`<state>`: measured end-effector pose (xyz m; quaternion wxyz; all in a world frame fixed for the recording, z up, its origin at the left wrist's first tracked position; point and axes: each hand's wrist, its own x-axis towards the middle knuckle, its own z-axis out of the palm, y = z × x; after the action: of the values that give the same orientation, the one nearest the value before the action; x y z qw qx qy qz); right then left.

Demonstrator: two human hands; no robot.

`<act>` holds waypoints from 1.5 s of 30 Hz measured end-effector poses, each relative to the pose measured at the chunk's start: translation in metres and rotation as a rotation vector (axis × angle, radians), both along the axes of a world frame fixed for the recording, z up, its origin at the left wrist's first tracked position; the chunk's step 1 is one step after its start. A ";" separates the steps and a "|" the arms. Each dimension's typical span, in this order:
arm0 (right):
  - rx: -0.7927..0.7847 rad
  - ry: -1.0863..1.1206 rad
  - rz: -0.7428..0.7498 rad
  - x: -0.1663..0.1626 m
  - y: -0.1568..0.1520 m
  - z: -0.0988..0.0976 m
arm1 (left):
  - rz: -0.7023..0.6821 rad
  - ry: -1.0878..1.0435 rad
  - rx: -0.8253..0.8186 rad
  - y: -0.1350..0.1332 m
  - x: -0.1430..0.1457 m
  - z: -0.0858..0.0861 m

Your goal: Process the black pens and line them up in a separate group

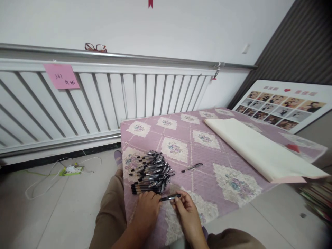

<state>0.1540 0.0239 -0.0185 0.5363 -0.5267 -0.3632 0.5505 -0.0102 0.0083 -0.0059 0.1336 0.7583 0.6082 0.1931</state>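
Note:
A black pen [168, 198] spans the gap between my two hands, just in front of a pile of pens. My left hand [149, 207] has its fingers closed around one end. At the other end, the capped side, my right hand [185, 204] pinches it between thumb and fingers. The pile of pens [151, 169], clear-barrelled with black ends, lies close beyond my left hand on the purple patterned tablecloth [178, 176]. One single pen [192, 167] rests apart, to the right of the pile.
A large cream sheet [254, 148] lies folded across the table's right side. Behind it leans a photo board [277, 103]. A white radiator [116, 93] with a pink note [61, 76] runs along the wall. Glasses [95, 47] sit on its pipe. A power strip [72, 170] with cables lies on the floor.

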 end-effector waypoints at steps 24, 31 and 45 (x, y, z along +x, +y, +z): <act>-0.025 -0.116 0.245 0.005 0.002 0.013 | -0.017 0.025 -0.001 0.001 -0.002 -0.005; -0.062 -0.141 0.302 0.005 0.003 0.024 | -0.058 0.027 0.006 0.001 -0.004 -0.010; -0.059 -0.033 0.110 0.005 0.003 0.015 | -0.124 -0.070 0.174 -0.003 0.001 -0.022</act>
<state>0.1594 0.0272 -0.0035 0.4833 -0.5305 -0.3839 0.5810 -0.0095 0.0052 -0.0275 0.1001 0.7960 0.5360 0.2630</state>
